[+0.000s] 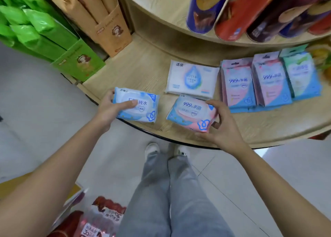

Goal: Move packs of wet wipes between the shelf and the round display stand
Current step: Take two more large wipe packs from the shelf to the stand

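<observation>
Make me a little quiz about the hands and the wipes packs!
1. True or false: the left hand holds the blue pack.
2. The right hand holds: A a green pack, B the pink pack, C a red pack?
3. Fill in: the white pack lies flat on the ___.
Key: 1 true; 2 B; 3 stand.

Green packs beside brown packs, upper left. Snack tubes (blue, red, dark) lean side by side, upper right. Red bags on pale tiled floor, bottom left.
</observation>
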{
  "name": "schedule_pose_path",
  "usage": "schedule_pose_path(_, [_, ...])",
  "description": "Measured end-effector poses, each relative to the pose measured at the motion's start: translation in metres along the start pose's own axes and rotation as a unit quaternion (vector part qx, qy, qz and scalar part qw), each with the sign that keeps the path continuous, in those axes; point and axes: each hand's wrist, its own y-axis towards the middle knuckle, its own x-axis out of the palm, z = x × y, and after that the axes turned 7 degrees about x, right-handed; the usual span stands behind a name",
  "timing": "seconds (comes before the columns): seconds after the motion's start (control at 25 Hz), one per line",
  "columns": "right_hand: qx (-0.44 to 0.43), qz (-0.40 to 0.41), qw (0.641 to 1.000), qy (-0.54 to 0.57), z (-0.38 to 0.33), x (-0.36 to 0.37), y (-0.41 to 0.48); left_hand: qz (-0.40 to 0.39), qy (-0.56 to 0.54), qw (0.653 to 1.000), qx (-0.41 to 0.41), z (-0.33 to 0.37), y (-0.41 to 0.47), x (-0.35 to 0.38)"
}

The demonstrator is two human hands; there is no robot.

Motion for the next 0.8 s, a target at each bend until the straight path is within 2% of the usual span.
schedule_pose_path(0.2, [0.022,-0.05,0.997,0.055,0.022,0.009,0.029,-0.029,0.049,0.998,0.025,-0.01,0.028,0.008])
schedule_pose_path(0.28, [0.022,-0.069,0.996,0.044,0.025,0.006,0.035,-0.046,0.063,0.996,0.035,-0.007,0.034,0.009])
schedule_pose_path(0.48, [-0.049,-0.057,0.994,-0.084,0.035,0.001,0.046,-0.039,0.082,0.995,0.044,-0.003,0.034,0.013])
schedule_pose_path(0.6, [-0.079,-0.012,0.982,-0.171,0.037,0.001,0.044,-0.024,0.106,0.993,0.04,-0.004,0.032,0.013])
schedule_pose_path(0.68, [-0.072,0.005,0.974,-0.213,0.035,0.002,0.043,-0.016,0.109,0.993,0.035,-0.003,0.032,0.012])
schedule_pose_path(0.8, [-0.047,-0.004,0.974,-0.22,0.039,0.002,0.043,-0.018,0.118,0.992,0.034,0.0,0.028,0.017])
